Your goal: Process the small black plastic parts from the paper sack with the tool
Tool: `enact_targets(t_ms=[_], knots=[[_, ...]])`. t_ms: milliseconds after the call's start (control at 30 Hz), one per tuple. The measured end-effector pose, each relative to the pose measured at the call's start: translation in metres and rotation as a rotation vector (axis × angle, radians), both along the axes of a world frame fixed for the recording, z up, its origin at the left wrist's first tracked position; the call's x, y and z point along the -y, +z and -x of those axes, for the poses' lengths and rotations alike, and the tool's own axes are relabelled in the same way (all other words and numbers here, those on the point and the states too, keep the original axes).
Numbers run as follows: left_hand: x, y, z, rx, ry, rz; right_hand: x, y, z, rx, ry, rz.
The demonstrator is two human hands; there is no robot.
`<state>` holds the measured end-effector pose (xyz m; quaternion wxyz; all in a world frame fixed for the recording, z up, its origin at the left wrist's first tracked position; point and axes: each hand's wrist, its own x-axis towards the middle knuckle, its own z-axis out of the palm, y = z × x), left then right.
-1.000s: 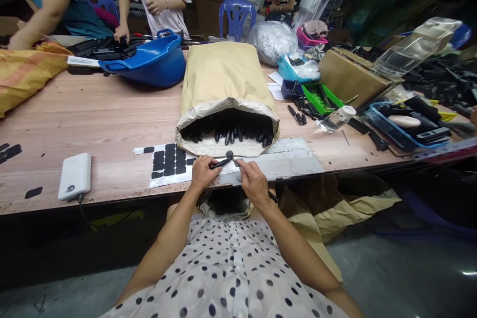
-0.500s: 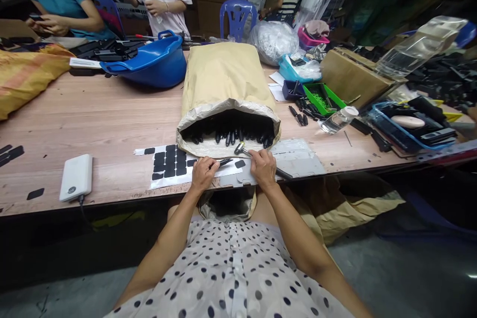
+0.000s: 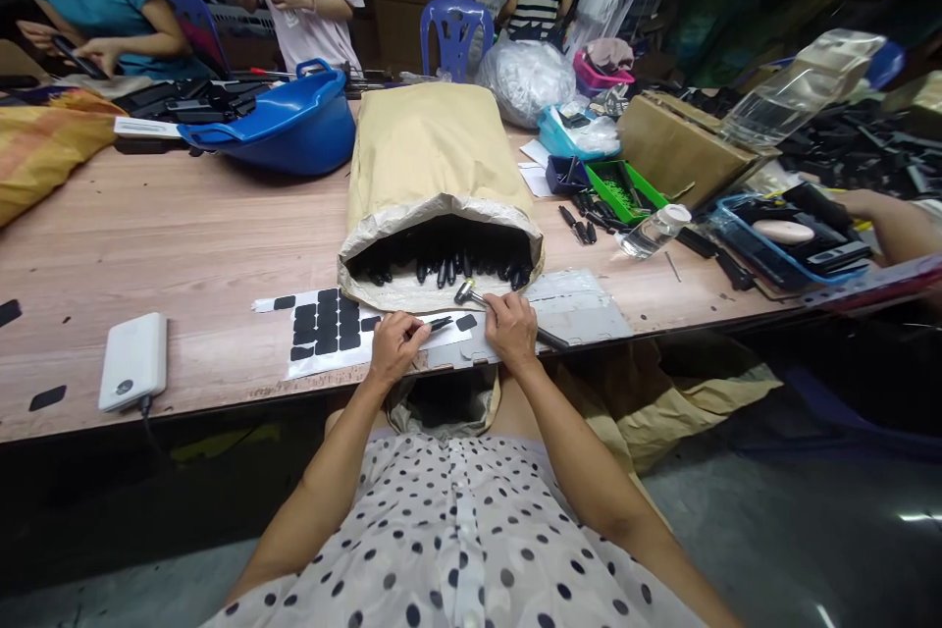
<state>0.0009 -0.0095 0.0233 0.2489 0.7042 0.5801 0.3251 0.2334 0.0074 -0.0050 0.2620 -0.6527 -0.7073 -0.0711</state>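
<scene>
At the table's near edge, my left hand (image 3: 395, 345) is closed, pinching a small black pen-shaped part (image 3: 440, 323) against a white backing sheet. My right hand (image 3: 511, 329) is wrapped round a small hammer (image 3: 465, 292), its metal head raised just left of the hand and its dark handle sticking out to the right. Left of my hands lies a white sheet of black adhesive pads (image 3: 324, 331), and a single black pad (image 3: 466, 322) lies between the hands. Directly behind them an open brown paper sack (image 3: 434, 157) lies on its side, full of black parts (image 3: 448, 267).
A white power bank (image 3: 133, 374) with a cable sits near the front left edge. A blue tub (image 3: 280, 123) stands behind the sack at left. A green tray (image 3: 625, 188), a plastic bottle (image 3: 654, 231) and a cardboard box (image 3: 681, 147) crowd the right. Other people work at the far side.
My right hand has lifted the hammer off the part and drawn it back to the right. My left hand stays pinching the black part. The view has shifted slightly.
</scene>
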Motion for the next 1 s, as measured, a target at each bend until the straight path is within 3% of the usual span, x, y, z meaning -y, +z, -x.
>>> enact_targets(t_ms=[100,200,267,367,533,700,867,1000], knots=[[0.023,0.011,0.001,0.120,-0.112,-0.001,0.000,0.001,0.001,-0.001,0.003,0.006],[0.055,0.013,-0.003,0.171,-0.283,0.138,0.000,0.001,0.001,0.002,0.001,0.019],[0.073,0.006,-0.008,0.093,-0.360,0.273,0.000,0.000,0.000,0.002,0.001,0.020],[0.086,-0.011,-0.019,-0.167,-0.341,0.429,-0.001,0.000,0.001,-0.003,0.001,0.019],[0.081,-0.031,-0.033,-0.549,-0.271,0.601,-0.001,0.000,0.002,0.006,-0.005,0.030],[0.078,-0.027,-0.039,-0.610,-0.272,0.639,-0.001,0.001,0.003,0.002,0.000,0.006],[0.072,-0.007,-0.044,-0.386,-0.350,0.602,-0.001,0.001,0.004,0.003,-0.005,-0.004],[0.036,0.017,-0.045,-0.049,-0.367,0.470,0.000,0.000,0.004,0.014,-0.010,-0.020]])
